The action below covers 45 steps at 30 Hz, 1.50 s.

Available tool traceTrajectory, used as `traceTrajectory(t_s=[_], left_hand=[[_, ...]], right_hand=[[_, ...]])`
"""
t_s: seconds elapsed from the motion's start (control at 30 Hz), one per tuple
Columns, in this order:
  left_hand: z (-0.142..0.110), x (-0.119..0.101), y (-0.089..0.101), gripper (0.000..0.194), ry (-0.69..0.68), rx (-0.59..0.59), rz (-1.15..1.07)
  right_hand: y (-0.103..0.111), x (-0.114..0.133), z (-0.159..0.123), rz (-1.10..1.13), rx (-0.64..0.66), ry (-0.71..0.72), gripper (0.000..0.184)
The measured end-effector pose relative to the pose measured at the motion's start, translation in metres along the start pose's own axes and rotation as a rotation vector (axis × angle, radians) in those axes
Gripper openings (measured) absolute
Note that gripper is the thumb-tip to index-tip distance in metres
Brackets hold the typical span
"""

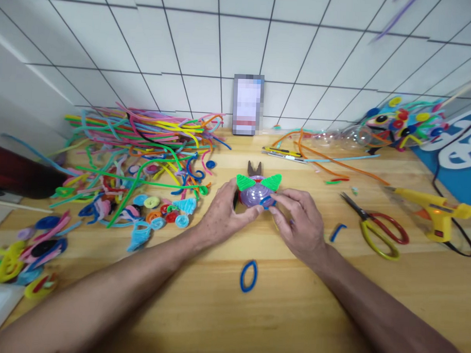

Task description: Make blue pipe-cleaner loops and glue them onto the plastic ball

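Observation:
A clear, purple-tinted plastic ball (252, 195) with two green ear-like pipe-cleaner pieces (272, 182) on top is held above the middle of the table. My left hand (223, 213) is closed around its left side, thumb along the lower front. My right hand (301, 220) pinches a small blue pipe-cleaner piece (266, 201) against the front right of the ball. Right behind the ball, the dark jaws of pliers (255, 168) show; the rest of them is hidden. A blue pipe-cleaner loop (249, 276) lies on the table nearer to me.
Pipe cleaners (144, 129) and coiled pieces (153, 209) cover the left. A phone (247, 106) leans on the tiled wall. Scissors (376, 228), a short blue piece (337, 232), and a yellow glue gun (438, 212) lie right; utility knives (284, 154) and clear balls (353, 136) sit farther back.

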<state>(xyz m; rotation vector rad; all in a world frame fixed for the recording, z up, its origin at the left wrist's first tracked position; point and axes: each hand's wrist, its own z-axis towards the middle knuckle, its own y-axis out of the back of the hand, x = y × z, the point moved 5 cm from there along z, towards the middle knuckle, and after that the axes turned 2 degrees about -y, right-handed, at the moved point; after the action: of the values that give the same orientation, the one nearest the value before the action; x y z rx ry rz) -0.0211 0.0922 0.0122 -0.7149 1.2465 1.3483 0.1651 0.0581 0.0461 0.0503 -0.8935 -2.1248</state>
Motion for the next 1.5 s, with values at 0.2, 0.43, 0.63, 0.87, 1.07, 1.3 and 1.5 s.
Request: traceTrajectory(t_s=[0.2,0.43,0.63,0.87,1.07,1.3,1.5], left_hand=[[-0.0002,0.0011,-0.0010,0.039,-0.011,0.005,0.034],[0.0003,0.0004,-0.0001,0.040,-0.013,-0.001,0.037],[0.0004,-0.0024,-0.0009,0.038,-0.019,0.005,0.060],[0.0005,-0.0037,0.0000,0.038,-0.049,-0.007,0.059],[0.0003,-0.0046,-0.0003,0.039,-0.055,-0.003,0.086],[0.0004,-0.0037,-0.0003,0.038,-0.059,-0.003,0.079],[0.0003,-0.0022,-0.0003,0.039,-0.045,0.004,0.069]], right_hand=[[-0.0002,-0.0003,0.0005,-0.007,0.016,0.000,0.036],[-0.0016,-0.0012,-0.0005,0.006,0.009,-0.008,0.034],[-0.0024,-0.0011,-0.0008,0.006,0.004,0.006,0.032],[-0.0016,-0.0019,-0.0008,0.012,-0.007,-0.001,0.033],[-0.0017,-0.0018,-0.0007,0.001,-0.002,0.020,0.030],[-0.0017,-0.0013,0.0003,0.003,-0.001,0.022,0.031],[-0.0001,0.0002,0.0003,-0.001,0.004,0.028,0.032]])
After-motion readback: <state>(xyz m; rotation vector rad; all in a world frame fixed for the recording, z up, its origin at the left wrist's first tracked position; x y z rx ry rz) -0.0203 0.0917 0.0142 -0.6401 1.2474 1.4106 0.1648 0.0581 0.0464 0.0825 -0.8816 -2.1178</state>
